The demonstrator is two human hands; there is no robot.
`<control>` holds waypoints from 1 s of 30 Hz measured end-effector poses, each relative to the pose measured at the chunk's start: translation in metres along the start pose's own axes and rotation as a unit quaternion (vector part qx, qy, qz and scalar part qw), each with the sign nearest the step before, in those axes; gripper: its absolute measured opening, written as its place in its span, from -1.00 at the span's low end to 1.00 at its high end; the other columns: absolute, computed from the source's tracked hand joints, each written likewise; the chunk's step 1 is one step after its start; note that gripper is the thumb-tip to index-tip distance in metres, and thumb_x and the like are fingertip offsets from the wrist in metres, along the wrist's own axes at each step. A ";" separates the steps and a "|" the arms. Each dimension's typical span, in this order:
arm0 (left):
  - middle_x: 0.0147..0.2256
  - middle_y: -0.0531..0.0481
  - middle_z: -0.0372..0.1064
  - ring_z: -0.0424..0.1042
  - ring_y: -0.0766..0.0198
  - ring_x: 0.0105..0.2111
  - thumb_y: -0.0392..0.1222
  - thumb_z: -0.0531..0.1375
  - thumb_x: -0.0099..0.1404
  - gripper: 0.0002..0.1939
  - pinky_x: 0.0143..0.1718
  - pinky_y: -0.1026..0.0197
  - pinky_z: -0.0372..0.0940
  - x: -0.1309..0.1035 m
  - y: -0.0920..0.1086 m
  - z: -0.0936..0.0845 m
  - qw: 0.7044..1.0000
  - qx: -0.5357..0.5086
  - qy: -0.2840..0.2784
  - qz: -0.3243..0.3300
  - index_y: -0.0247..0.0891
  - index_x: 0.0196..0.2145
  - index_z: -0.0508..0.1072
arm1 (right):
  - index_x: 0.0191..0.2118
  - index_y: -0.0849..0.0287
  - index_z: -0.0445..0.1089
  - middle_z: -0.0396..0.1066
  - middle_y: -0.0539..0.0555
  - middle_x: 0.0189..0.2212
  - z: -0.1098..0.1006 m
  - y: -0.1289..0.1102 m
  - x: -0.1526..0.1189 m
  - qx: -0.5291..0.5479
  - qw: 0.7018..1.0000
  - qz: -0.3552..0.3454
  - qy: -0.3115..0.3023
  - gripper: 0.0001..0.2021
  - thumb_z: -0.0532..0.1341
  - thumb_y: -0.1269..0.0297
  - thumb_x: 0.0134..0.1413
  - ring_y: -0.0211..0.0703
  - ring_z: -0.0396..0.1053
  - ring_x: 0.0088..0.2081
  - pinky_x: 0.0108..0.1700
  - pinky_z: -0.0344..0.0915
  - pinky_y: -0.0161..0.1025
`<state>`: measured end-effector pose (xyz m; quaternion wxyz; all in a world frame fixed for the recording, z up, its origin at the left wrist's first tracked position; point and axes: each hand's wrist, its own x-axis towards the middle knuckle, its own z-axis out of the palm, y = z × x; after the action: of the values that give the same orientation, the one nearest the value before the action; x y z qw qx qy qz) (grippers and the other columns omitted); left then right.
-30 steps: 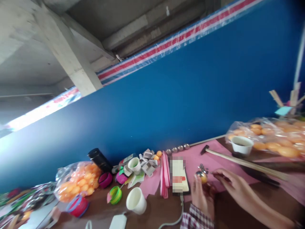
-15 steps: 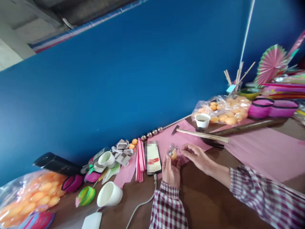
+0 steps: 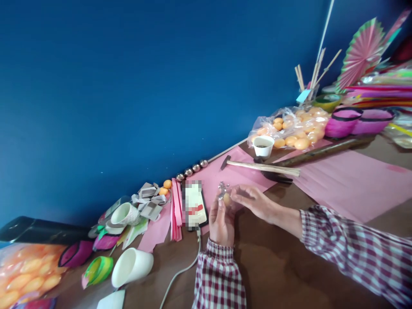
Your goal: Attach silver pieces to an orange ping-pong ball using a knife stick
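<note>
Smooth orange ball point(image 3: 226, 199) held in left hand point(image 3: 222, 221), near the front edge of the pink sheet point(image 3: 215, 176).
Right hand point(image 3: 254, 204) placed at the ball; its grip cannot be determined. Wooden-handled hammer point(image 3: 264, 166) laid beyond.

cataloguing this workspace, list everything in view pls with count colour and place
held ball: 1, yellowish, at left hand
silver balls: 4, row by wall
loose balls: at least 2, orange, left of row
ball bags: 2, clear and orange, left and right
phone: 1, black-edged, centre
cable: 1, white, below phone
hammer: 1, dark head, right of centre
cups: 3, white, two left, one right
paper: several, pink, centre and right
pots: 3, magenta, two right, one left
fan: 1, pink-green, upper right
sticks: several, pale, upper right
cylinder: 1, black, left
wall: blue, behind
table: brown, below
small clutter: uncountable, mixed, both sides
hands: 2, bare, centre, right hand beside ball
</note>
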<state>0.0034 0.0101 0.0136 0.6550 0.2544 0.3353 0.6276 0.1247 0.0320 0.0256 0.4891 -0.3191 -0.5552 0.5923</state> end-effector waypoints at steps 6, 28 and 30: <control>-0.05 -0.13 0.33 0.35 0.20 -0.11 -0.20 0.14 0.15 -0.64 -0.13 0.15 0.25 0.002 0.001 0.000 1.000 0.004 0.022 0.000 -0.15 -0.06 0.31 | -0.36 0.19 0.28 0.38 0.02 -0.32 -0.003 0.005 0.001 -0.013 1.000 0.000 0.015 -0.79 0.11 0.13 0.03 -0.23 0.32 -0.28 -0.16 0.25 -0.23; -0.04 -0.15 0.31 0.33 0.14 -0.09 -0.18 0.12 0.16 -0.64 -0.07 0.08 0.20 0.004 0.002 -0.002 1.000 -0.001 -0.010 -0.006 -0.16 -0.05 0.31 | -0.41 0.22 0.31 0.38 0.03 -0.39 -0.003 -0.001 -0.001 -0.061 0.998 -0.011 0.028 -0.82 0.15 0.19 0.00 -0.20 0.32 -0.30 -0.21 0.26 -0.24; -0.06 -0.15 0.32 0.34 0.15 -0.11 -0.18 0.12 0.16 -0.67 -0.07 0.08 0.20 0.004 0.001 -0.003 1.000 0.008 -0.013 0.005 -0.19 -0.08 0.33 | -0.40 0.22 0.32 0.37 0.03 -0.41 -0.001 -0.001 -0.001 -0.069 0.997 -0.007 0.029 -0.82 0.15 0.19 0.00 -0.21 0.32 -0.34 -0.24 0.26 -0.25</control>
<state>0.0006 0.0138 0.0118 0.6543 0.2689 0.3308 0.6247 0.1267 0.0314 0.0266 0.4860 -0.3651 -0.5827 0.5394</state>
